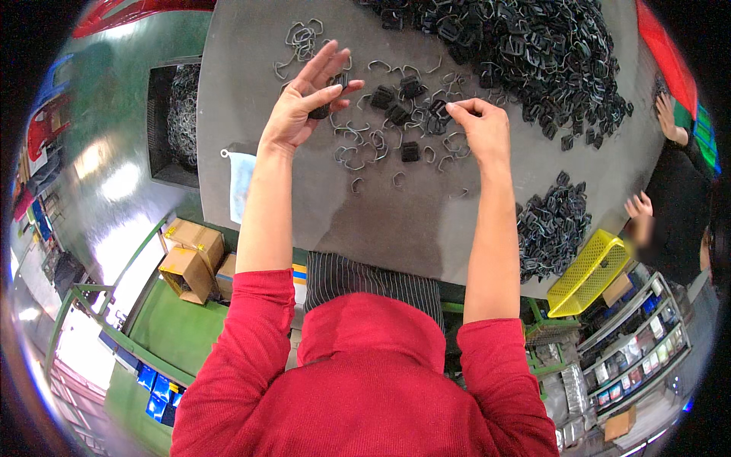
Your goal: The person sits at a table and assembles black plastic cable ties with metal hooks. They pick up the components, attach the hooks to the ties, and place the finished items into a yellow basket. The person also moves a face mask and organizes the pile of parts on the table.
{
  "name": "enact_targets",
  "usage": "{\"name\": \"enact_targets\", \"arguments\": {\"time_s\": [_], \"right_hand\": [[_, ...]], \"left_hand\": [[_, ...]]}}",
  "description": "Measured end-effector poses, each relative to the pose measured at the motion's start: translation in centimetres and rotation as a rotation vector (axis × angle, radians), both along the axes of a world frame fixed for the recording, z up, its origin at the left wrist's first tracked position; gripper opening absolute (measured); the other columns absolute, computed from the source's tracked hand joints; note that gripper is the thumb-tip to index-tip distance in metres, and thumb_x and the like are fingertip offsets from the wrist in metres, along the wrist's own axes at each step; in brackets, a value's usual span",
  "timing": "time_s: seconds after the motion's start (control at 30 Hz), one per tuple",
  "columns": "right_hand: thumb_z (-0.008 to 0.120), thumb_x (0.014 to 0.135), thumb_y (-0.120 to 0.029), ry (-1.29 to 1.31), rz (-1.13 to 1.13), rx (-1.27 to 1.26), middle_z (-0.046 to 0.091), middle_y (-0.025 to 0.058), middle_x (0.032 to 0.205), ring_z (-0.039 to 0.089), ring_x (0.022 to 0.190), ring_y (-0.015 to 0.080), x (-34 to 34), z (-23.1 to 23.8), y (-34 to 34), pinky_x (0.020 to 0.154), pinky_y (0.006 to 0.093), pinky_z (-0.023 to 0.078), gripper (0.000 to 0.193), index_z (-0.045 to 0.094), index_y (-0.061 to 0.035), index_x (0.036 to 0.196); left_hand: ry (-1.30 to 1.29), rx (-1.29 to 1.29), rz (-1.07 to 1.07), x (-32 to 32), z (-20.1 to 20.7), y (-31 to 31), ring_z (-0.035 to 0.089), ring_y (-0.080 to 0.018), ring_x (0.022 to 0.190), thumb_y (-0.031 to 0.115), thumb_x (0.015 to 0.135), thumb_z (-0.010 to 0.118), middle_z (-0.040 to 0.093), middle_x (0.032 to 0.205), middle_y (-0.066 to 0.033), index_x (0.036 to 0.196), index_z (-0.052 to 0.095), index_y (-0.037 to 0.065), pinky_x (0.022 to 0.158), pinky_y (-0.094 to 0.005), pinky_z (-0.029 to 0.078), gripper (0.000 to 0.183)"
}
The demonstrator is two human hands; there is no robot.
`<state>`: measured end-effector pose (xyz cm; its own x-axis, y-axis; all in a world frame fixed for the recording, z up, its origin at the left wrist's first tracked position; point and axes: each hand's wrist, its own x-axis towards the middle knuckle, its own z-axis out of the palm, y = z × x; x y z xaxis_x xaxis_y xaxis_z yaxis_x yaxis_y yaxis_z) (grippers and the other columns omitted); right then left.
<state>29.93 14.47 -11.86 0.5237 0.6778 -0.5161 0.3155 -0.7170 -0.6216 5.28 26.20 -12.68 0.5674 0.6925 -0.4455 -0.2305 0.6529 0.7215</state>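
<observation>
Grey table [426, 228], loose wire clips [358, 156] scattered mid-surface, big pile [533, 53] beyond. Left hand [301, 107] fingers spread, thumb pressing a black buckle [321, 111] against them. Right hand [480, 129] pinching another buckle [439, 109] among the clips.

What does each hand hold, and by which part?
Left hand pinches a small black clip between thumb and fingers. Right hand pinches another black piece by its edge.

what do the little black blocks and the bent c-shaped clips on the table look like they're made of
Black blocks: probably moulded plastic, matte and dark with little shine. Bent clips: likely steel wire, thin, grey, with pale glints. Table: dull grey sheet, perhaps metal or laminate; hard to tell.
</observation>
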Motion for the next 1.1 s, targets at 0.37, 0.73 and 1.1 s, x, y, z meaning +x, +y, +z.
{"name": "enact_targets", "arguments": {"time_s": [0.37,0.73,1.1], "right_hand": [[0.069,0.078,-0.019,0.649,-0.32,0.122,0.06,0.0006,0.067,0.05,0.058,0.0062,2.6,0.6,-4.2,0.05,0.0175,0.035,0.019,0.066,-0.0014,0.086],[0.065,0.082,-0.018,0.589,-0.02,0.127,0.063,0.0017,0.081,0.06,0.07,0.0111,-0.9,-1.2,2.9,0.049,0.0194,0.039,0.025,0.058,-0.006,0.102],[0.07,0.076,-0.036,0.241,0.086,0.131,0.066,0.0068,0.086,0.063,0.076,0.0189,-1.9,-1.8,3.5,0.061,0.0294,0.047,0.032,0.063,-0.0088,0.09]], "left_hand": [[0.742,0.291,-0.242,2.2,-1.4,-0.2,0.06,-0.014,0.075,0.027,0.076,0.071,0.064,0.086,-0.0037,0.103,0.064,0.008,0.064,-0.0269,0.049,0.034],[1.011,0.751,-0.317,3.7,-2.3,-2.4,0.06,-0.0246,0.069,0.022,0.071,0.074,0.061,0.072,-0.0099,0.077,0.062,0.003,0.065,-0.0351,0.047,0.023],[1.038,0.883,-0.362,5.6,-2.5,-3.7,0.061,-0.024,0.077,0.024,0.074,0.074,0.06,0.08,-0.0054,0.092,0.061,0.007,0.067,-0.0347,0.047,0.029]]}}
